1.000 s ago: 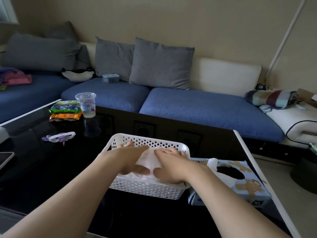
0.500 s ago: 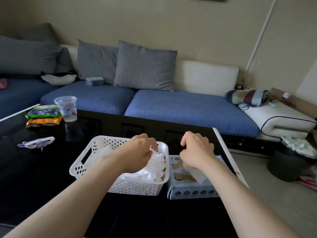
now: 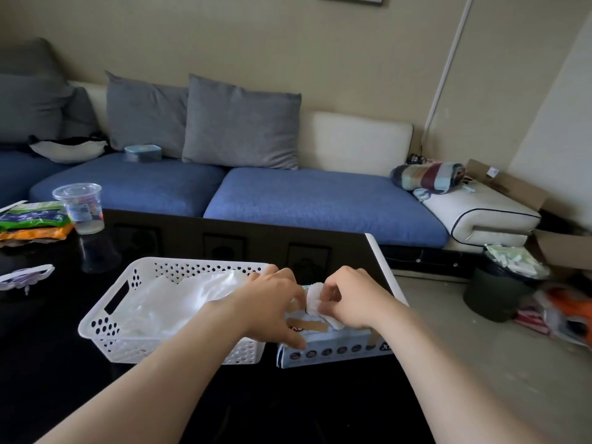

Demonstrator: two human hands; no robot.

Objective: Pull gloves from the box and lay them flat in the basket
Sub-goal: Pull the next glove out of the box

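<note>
On black table [image 3: 48, 373], right fingers [image 3: 333, 287] pinch glove [image 3: 313, 299] atop box [image 3: 336, 350].

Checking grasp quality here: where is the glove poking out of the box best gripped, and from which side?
Pinch the bunched white tuft of the glove where it stands up from the box opening, coming from above. Only that part is free; the rest is hidden inside. The right hand pinches it there, and the left hand rests on the box.

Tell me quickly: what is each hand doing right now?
Left hand: open, pressing down on the glove box.
Right hand: closed, pinching a white glove at the box opening.
</note>
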